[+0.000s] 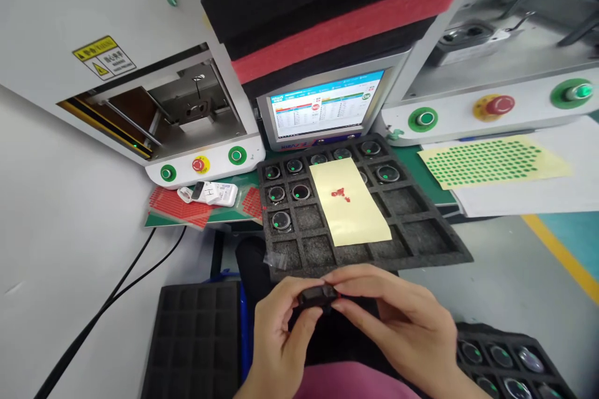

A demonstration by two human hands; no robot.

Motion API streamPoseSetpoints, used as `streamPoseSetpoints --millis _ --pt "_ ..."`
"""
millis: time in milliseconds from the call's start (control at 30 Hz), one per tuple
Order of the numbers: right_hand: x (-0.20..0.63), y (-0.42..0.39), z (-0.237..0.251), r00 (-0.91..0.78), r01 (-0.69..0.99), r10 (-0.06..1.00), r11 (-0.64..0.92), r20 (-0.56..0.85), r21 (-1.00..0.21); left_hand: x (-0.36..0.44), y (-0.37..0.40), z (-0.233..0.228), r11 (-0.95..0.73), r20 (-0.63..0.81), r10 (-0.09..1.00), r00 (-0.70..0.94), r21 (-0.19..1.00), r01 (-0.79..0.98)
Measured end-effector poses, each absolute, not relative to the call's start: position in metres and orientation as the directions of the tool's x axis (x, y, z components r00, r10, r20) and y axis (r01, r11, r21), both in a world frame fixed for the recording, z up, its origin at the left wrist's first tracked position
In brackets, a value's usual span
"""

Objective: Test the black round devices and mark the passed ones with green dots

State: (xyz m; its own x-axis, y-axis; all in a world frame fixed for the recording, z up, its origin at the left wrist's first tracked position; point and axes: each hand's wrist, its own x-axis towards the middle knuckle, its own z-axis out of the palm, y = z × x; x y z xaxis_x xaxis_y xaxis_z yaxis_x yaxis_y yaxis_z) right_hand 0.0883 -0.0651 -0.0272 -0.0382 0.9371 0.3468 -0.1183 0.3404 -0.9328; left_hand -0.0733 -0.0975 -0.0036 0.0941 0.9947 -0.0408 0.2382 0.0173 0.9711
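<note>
Near the bottom centre, my left hand and my right hand hold a small black watch case between them. It shows edge-on, so its face is hidden. My left thumb and forefinger grip one end, while my right thumb and fingertips pinch the other end, where a speck of red shows. Just beyond my hands lies a black foam tray with several round watch cases bearing green dots. Across the tray rests a cream paper sheet with small red stickers bunched on it.
Two white machines with buttons flank a monitor. Red sticker sheets and a white device lie left; a green-dot sheet lies right. Foam trays stand low at left and right. Black cables hang at left.
</note>
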Motion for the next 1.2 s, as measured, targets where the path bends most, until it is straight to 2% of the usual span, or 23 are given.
streamPoseSetpoints --millis 200,433,567,733,933,1100,1200 --pt "0.098 -0.064 -0.022 -0.03 -0.106 0.956 0.286 0.291 -0.952 -0.075 -0.097 -0.005 -0.094 0.03 0.985 0.171 0.92 0.379" --pt "0.115 -0.051 -0.02 -0.251 -0.091 0.933 0.241 0.257 -0.966 -0.075 -0.091 0.002 -0.084 -0.007 0.975 0.224 0.914 0.396" --pt "0.118 -0.05 -0.023 -0.318 -0.086 0.917 0.225 0.241 -0.971 -0.075 -0.089 0.003 -0.081 -0.025 0.969 0.247 0.909 0.41" --pt "0.115 -0.054 -0.027 -0.241 -0.131 0.929 0.256 0.281 -0.958 -0.075 -0.087 0.003 -0.093 -0.013 0.965 0.262 0.918 0.385" --pt "0.114 -0.054 -0.025 -0.194 -0.095 0.905 0.367 0.379 -0.925 -0.075 -0.085 0.004 -0.091 -0.018 0.962 0.272 0.919 0.383" --pt "0.124 -0.048 -0.022 -0.341 -0.106 0.892 0.278 0.298 -0.955 -0.075 -0.081 0.005 -0.064 -0.053 0.944 0.325 0.939 0.339" --pt "0.129 -0.046 -0.022 -0.419 -0.072 0.863 0.277 0.282 -0.958 -0.075 -0.08 0.005 -0.061 -0.06 0.937 0.345 0.942 0.329"
